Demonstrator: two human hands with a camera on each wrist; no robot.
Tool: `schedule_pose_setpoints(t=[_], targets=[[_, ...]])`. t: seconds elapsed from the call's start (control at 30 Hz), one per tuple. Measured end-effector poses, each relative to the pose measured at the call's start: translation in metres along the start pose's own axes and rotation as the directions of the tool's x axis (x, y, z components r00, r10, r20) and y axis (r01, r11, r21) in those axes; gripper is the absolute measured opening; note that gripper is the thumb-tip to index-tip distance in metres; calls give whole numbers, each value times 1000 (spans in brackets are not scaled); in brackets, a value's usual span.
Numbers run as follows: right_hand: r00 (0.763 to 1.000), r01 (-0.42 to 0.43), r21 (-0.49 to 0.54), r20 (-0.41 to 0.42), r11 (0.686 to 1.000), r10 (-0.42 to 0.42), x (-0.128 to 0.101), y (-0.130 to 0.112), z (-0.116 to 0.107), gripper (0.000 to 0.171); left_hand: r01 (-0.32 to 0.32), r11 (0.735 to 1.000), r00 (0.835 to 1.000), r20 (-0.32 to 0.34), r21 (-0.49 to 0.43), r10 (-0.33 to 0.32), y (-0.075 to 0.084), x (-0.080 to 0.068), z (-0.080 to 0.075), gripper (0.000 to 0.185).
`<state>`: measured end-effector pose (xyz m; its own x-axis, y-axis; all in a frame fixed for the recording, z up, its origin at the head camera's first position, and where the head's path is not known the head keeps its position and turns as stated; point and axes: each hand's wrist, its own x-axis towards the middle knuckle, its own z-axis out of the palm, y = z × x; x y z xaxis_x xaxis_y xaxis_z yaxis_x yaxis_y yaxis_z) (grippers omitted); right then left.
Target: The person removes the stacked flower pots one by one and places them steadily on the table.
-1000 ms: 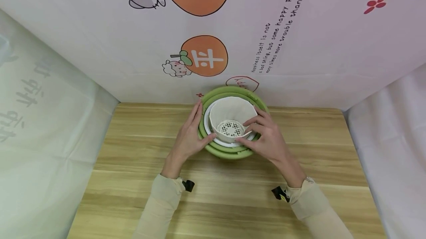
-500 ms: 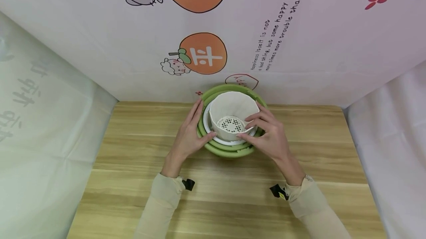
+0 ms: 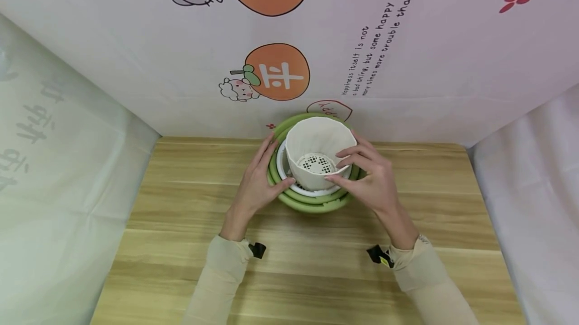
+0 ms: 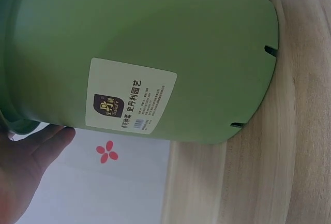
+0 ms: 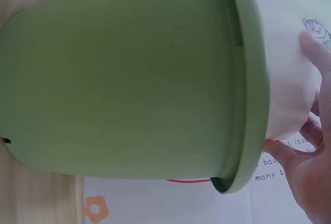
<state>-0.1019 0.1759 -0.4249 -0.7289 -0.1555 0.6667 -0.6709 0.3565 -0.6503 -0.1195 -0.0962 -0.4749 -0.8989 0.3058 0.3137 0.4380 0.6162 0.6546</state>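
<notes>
**A:** Where does the cream inner pot stand now?

**B:** It sits partly raised inside the green outer pot, which stands on the wooden table near the back wall. The cream pot's rim is well above the green rim, and its perforated base shows when you look down into it.

**A:** And my hands?

**B:** Your right hand pinches the near right wall of the cream pot, thumb outside and fingers over the rim. Your left hand lies with relaxed fingers against the left side of the green pot, thumb tip touching the white ring just inside its rim; it steadies rather than grips.

**A:** How do I lift it cleanly?

**B:** I'd draw the cream pot straight up, along the green pot's axis, so its wall doesn't wedge against the rim. Press down lightly with your left hand, as the green pot may otherwise ride up with it. The thin cream wall looks likely to flex under a one-sided pinch, so go slowly.
</notes>
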Motion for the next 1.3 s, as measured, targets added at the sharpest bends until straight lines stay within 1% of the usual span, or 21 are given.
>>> schedule_pose_setpoints(t=[0.07,0.2,0.27,0.33,0.4,0.57,0.6,0.8,0.97,1.07,1.2,1.3], targets=[[1000,11,-3,-8,1000,-11,2,0,-1,29,5,1000,1000,5,-3,-5,0,0,-1,109],[999,26,0,-23,1000,-26,4,-2,-2,39,5,1000,1000,16,-8,-5,-1,-1,-2,102],[999,26,7,-29,1000,-25,5,-4,-3,36,10,1000,1000,23,-1,-10,-1,-1,-3,101],[999,26,20,-36,999,-25,6,-5,-3,29,14,1000,1000,26,2,-14,-2,-2,-3,101],[999,23,24,-38,999,-22,8,-6,-4,25,17,1000,999,29,7,-17,-2,-4,-4,104],[998,31,30,-49,999,-30,12,-9,-6,25,15,1000,1000,26,-1,-15,-3,-6,-5,117],[998,35,32,-50,999,-33,14,-9,-6,25,16,1000,1000,24,-3,-16,-4,-7,-5,117],[997,46,23,-64,999,-44,19,-11,-9,28,31,999,999,11,-10,-31,-4,-6,-3,113],[995,64,18,-80,998,-62,23,-13,-11,27,37,999,999,3,-13,-37,-4,-6,-3,101],[993,77,16,-87,997,-75,26,-20,-11,32,47,999,999,1,-12,-47,-3,-6,-3,97],[991,90,14,-98,996,-89,34,-38,-13,48,52,999,999,0,5,-52,-3,-6,-3,95],[989,92,24,-120,995,-88,37,-47,-14,54,47,999,999,-3,11,-47,-2,-5,-3,95]])
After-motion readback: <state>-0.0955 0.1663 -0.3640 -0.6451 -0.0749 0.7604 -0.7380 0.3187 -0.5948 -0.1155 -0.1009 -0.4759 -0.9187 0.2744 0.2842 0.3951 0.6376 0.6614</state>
